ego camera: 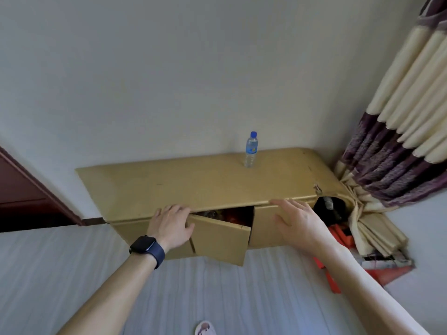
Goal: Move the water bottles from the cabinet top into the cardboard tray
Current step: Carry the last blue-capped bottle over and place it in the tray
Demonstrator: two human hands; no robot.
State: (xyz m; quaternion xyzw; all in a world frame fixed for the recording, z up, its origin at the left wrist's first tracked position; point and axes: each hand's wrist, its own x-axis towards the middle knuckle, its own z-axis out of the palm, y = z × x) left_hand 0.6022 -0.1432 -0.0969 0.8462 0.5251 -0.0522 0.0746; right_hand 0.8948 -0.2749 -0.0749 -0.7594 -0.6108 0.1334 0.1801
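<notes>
Your water bottle point(250, 149) stands upright near the back edge of the cabinet top point(169, 184), right of center, long axis vertical, blue cap up by the wall. Your left hand point(169, 223) rests with fingers spread at the front edge above a half-open door point(220, 240). Your right hand point(297, 221) is open too, palm flat, fingertips touching the edge. Neither holds anything.

From my remote feed: two bare forearms, no sleeves in view, enter from the frame's lower edge. L grip point(169, 224) carries a smartwatch point(142, 244) at the wrist: black rounded-rect. face, screen dark, on a wide dark navy band point(158, 256) w/ smooth matte finish. R grip point(298, 222) is unadorned; no ring, no strap, no glove on either. Nails short, unpainted as far as I can tell.
</notes>
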